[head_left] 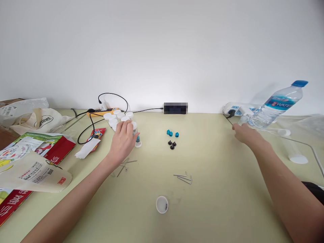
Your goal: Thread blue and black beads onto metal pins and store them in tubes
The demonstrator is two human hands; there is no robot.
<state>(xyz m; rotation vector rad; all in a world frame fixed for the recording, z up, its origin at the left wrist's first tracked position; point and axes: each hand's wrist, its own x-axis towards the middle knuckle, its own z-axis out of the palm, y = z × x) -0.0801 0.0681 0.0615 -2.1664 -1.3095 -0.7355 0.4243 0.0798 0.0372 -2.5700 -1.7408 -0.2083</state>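
Note:
My left hand [123, 140] is curled around a small clear vial [137, 139] with blue pieces inside, next to a cluster of white-capped vials [118, 117]. My right hand [245, 132] reaches far right and grips the base of a tilted water bottle [277, 105] with a blue cap. Between the hands lie small blue parts [172, 133] and black parts [172, 144] on the pale green table [217, 189].
Hex keys [184, 178] and an open white cup [162, 204] lie near the front. More thin metal tools [125, 163] sit under my left wrist. Bags and printed boxes [30, 155] crowd the left; a power strip [239, 109] and a clear tube [295, 152] sit right.

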